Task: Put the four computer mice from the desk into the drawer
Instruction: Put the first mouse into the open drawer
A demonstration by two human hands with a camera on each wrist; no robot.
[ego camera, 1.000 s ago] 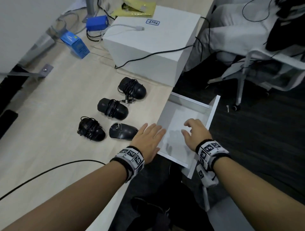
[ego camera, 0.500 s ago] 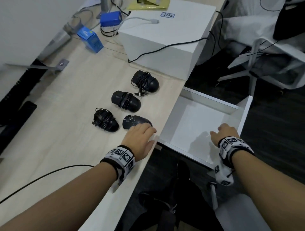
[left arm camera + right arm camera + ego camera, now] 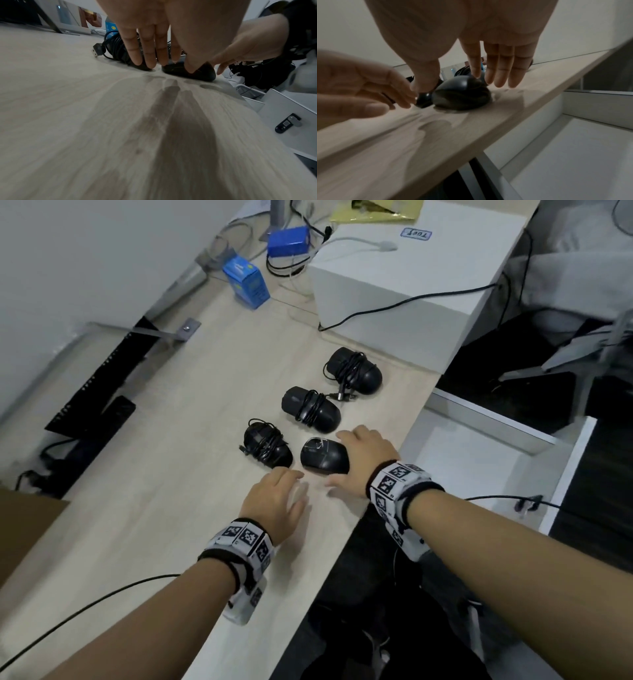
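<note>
the desk point(image 3: 178, 494) still carries all four black mice, while the pulled-out white drawer point(image 3: 568, 474) beside it shows nothing inside, so no transfer is yet done. the right hand point(image 3: 363, 460), fingers spread, arches over the nearest uncorded mouse point(image 3: 323, 455) without clasping it; the left hand point(image 3: 277, 501) hovers flat, fingers straight, near the cord-wrapped mouse point(image 3: 265, 445).

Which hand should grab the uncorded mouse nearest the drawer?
Right. The right hand is open around the uncorded mouse and beside the open drawer. The left hand hovers open nearer the corded mouse.
</note>
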